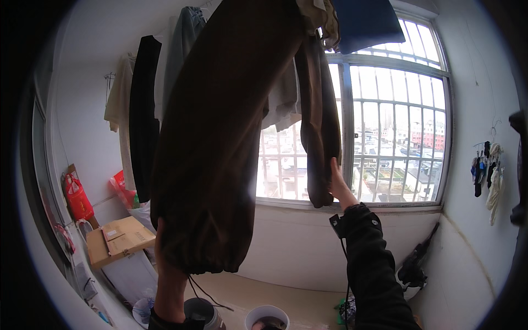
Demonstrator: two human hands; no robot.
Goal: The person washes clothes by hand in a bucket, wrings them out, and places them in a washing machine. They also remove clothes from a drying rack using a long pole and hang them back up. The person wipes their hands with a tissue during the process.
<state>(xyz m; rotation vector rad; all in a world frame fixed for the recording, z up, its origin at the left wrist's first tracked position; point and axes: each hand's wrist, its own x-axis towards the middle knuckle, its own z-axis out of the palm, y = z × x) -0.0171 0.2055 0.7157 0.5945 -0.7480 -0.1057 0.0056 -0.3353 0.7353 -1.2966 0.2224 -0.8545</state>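
Dark brown trousers hang in front of me, their upper end beyond the picture's top. The broad near leg has a gathered hem with a thin black drawstring dangling below it. At that leg's left edge, near the hem, is my left hand. Most of its fingers are hidden by the cloth. My right hand touches the lower right edge of a narrower brown leg, apparently the other leg of these trousers. Its fingers are partly out of sight, so its grip is unclear.
Other clothes hang around, including a black garment and a blue cloth. A barred window stands behind. Cardboard lies left; buckets stand below. Small items hang from a clip hanger on the right.
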